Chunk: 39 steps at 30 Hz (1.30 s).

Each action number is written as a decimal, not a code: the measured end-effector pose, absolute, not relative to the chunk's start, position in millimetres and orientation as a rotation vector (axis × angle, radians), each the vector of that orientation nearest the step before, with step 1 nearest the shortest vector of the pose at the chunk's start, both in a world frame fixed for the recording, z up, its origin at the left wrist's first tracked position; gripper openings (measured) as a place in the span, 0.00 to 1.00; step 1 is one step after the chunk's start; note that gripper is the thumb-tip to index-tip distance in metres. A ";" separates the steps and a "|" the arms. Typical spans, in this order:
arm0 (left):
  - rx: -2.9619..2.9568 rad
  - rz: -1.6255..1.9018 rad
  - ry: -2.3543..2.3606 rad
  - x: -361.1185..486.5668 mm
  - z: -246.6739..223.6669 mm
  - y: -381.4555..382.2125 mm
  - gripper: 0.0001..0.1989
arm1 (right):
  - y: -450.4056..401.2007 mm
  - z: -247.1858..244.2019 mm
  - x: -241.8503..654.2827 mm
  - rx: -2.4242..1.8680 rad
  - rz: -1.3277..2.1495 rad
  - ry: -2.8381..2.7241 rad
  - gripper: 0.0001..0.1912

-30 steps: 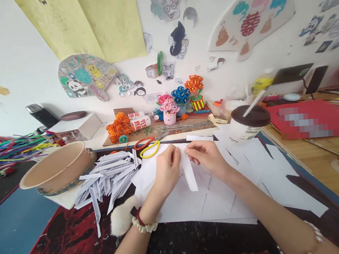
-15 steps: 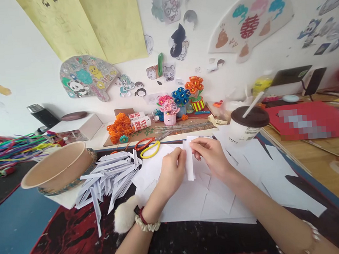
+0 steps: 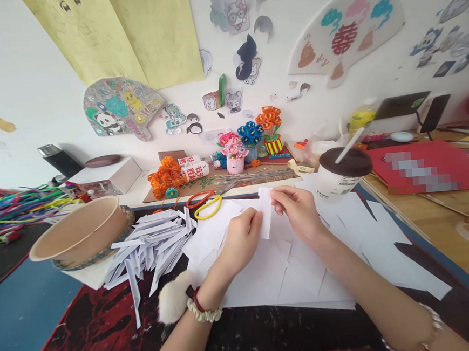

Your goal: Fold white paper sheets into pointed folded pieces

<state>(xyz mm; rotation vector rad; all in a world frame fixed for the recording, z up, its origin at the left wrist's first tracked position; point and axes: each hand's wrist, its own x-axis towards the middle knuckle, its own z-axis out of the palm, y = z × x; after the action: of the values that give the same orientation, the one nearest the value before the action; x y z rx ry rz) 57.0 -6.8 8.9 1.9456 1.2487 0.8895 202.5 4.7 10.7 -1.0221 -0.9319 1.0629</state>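
A narrow folded strip of white paper [image 3: 266,216] stands between my two hands, above loose white sheets [image 3: 307,278]. My left hand [image 3: 242,235] pinches its left side, thumb and fingers pressed together. At its upper right edge, the fingertips of my right hand [image 3: 296,208] grip the paper. Left of my hands lies a heap of folded white paper strips [image 3: 154,244]. Scissors with a red and a yellow handle [image 3: 208,209] rest just behind the sheets.
A brown bowl [image 3: 76,231] stands at the left. Behind my right hand is a lidded cup with a straw [image 3: 342,172]. Orange flowers [image 3: 165,178] and a pink flower pot [image 3: 234,163] line the back. A red folder [image 3: 428,165] lies at the right.
Both hands and the paper strip have shifted slightly right and up. The strip now leans a little and shows less of its length below my left hand.
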 end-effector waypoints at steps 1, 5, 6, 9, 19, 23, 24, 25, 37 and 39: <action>1.954 0.885 1.248 57.3 9.4 -7.2 0.17 | 5.3 10.1 203.3 -1.023 1.060 -0.925 0.08; 1.915 0.901 1.253 58.7 11.6 -9.5 0.17 | 7.9 9.6 206.4 -1.020 1.039 -0.901 0.08; 1.906 0.890 1.239 59.2 12.0 -10.2 0.17 | 8.5 9.8 207.2 -1.021 1.028 -0.888 0.08; 1.897 0.873 1.223 60.3 12.9 -11.9 0.17 | 9.8 10.3 209.4 -1.024 1.004 -0.856 0.08; 1.865 0.906 1.369 61.3 12.0 -12.8 0.22 | 11.4 8.5 209.1 -1.009 0.978 -0.800 0.08; 1.888 0.901 1.329 61.6 11.8 -14.7 0.22 | 14.8 8.4 214.9 -1.003 0.940 -0.743 0.08; 1.900 0.906 1.316 61.5 12.0 -15.2 0.22 | 16.4 8.5 218.1 -1.000 0.922 -0.720 0.08; 1.904 0.920 1.305 61.4 12.4 -15.6 0.22 | 18.0 8.7 221.7 -0.995 0.906 -0.698 0.08; 1.833 0.951 1.289 59.7 11.4 -12.0 0.15 | 7.8 13.5 208.4 -0.994 1.179 -0.924 0.14; 1.841 0.922 1.300 57.7 10.0 -9.7 0.15 | 7.2 13.7 207.3 -1.024 1.216 -0.986 0.15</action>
<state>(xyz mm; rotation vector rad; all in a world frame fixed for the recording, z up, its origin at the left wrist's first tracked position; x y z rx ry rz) 57.7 -9.7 10.0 1.8408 1.3000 0.9216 207.3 7.2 13.7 -1.0238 -0.9862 1.2156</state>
